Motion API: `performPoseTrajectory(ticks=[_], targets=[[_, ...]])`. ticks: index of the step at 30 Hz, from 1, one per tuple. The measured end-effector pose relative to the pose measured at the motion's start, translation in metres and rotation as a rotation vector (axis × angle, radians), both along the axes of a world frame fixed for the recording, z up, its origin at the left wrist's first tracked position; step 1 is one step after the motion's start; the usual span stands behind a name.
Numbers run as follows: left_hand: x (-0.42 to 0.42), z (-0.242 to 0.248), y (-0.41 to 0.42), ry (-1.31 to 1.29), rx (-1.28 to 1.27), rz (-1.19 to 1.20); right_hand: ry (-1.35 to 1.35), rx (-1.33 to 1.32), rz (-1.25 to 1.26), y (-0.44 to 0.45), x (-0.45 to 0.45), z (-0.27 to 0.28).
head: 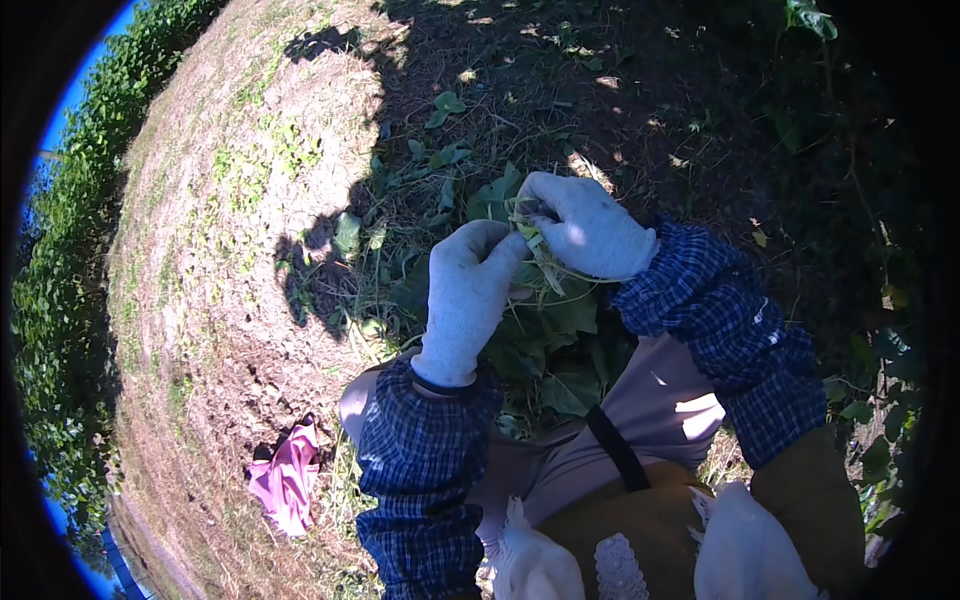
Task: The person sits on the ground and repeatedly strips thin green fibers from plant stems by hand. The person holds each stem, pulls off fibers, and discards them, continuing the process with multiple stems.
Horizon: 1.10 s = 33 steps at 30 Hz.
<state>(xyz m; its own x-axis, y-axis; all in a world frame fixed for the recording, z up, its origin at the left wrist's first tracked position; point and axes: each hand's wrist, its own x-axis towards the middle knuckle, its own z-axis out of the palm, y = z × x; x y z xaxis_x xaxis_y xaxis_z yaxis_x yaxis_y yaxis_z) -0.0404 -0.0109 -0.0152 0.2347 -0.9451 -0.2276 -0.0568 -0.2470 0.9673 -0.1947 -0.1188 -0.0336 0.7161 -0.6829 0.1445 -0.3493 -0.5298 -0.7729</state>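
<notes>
Both my hands wear pale knitted gloves and meet at the middle of the view. My left hand (472, 289) pinches thin green plant stems (541, 251) between thumb and fingers. Just to its right, my right hand (589, 225) has its fingers curled around the upper part of the same strands, and some ends hang down between the hands. Large green leaves (571, 315) lie in shade directly below them, in front of my knees. Blue checked sleeve covers reach up to both glove cuffs.
Cut grass and loose leaves (446, 154) cover the shaded ground ahead. A pink cloth (289, 478) lies on sunlit dry grass at the lower left. A dense green hedge (64, 277) runs along the far left, and leafy vines (862, 180) stand in shade on the right.
</notes>
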Motion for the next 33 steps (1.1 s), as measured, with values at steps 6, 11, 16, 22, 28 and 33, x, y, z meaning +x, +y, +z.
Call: performPoseTrajectory(ticks=[6,11,16,22,28,33], targets=[[-0.002,0.001,0.000,0.019,0.003,0.061,-0.042,-0.034,0.020,0.000,-0.004,0.008],[-0.002,0.001,-0.001,-0.047,-0.026,0.085,-0.132,-0.072,0.059,-0.004,-0.006,-0.002],[0.007,-0.012,-0.001,0.001,-0.056,0.126,-0.133,-0.003,0.157,0.000,-0.004,0.016],[0.009,-0.019,0.001,-0.229,-0.127,0.056,-0.121,0.005,0.277,-0.005,-0.009,0.018],[0.006,-0.025,0.002,-0.324,-0.177,-0.056,-0.211,0.023,0.233,0.001,-0.004,0.009],[-0.001,-0.022,0.002,-0.327,-0.256,-0.032,-0.136,0.155,0.041,0.007,0.001,0.011]])
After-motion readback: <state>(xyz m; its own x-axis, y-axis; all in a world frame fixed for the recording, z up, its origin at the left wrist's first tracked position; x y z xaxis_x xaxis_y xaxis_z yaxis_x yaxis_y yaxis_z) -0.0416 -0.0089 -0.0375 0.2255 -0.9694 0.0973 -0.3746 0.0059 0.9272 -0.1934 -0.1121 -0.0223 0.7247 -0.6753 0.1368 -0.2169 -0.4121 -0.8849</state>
